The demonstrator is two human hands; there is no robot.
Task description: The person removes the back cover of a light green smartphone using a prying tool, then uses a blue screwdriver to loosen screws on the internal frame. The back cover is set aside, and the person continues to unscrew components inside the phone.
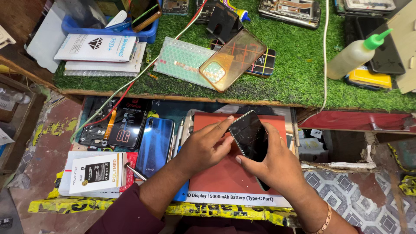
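My right hand grips a black smartphone with a cracked dark screen, tilted above a red work mat. My left hand rests against the phone's left edge, index finger stretched to its top corner. Left of my hands a blue phone back cover lies flat, with tweezers beside it.
A boxed battery pack and an opened phone body lie at left. On the green turf shelf sit a clear amber phone case, bubble wrap, a green-capped glue bottle, white boxes and several phone parts.
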